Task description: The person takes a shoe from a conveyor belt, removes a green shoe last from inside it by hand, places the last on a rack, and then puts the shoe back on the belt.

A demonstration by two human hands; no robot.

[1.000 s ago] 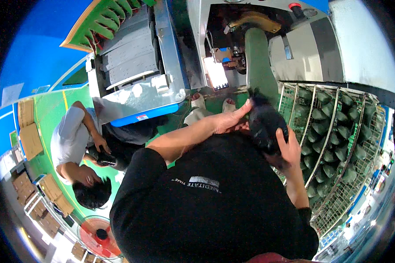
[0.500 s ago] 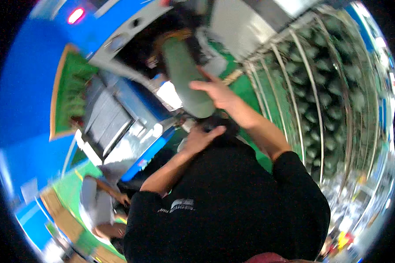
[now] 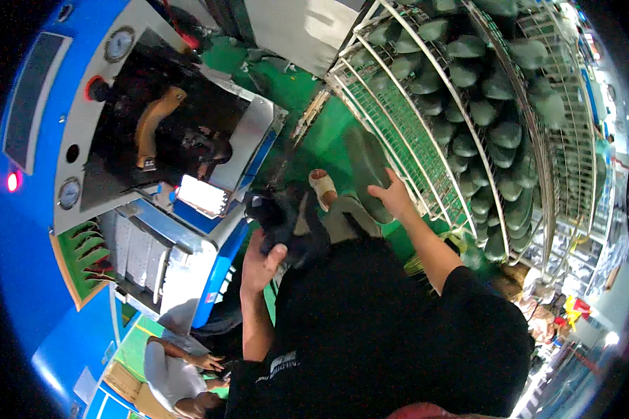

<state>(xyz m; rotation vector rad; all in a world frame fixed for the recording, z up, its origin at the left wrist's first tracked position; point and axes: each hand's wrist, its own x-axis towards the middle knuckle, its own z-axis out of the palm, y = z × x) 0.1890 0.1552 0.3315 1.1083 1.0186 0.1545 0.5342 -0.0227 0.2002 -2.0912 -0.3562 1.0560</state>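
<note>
Our R hand [image 3: 400, 200]'s clamped on the green shoe last [image 3: 365, 164], our L hand [image 3: 262, 265] on the blk shoe upper [image 3: 290, 230]; last's out of upper, not on wire rack [image 3: 396, 129] just R of grip.

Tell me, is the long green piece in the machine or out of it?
Out: the long green piece is in the right hand, to the right of and apart from the blue machine.

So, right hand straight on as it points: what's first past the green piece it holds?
Probably the grey panel; past the green piece, the right hand looks free over green floor till there, depth unclear.
</note>
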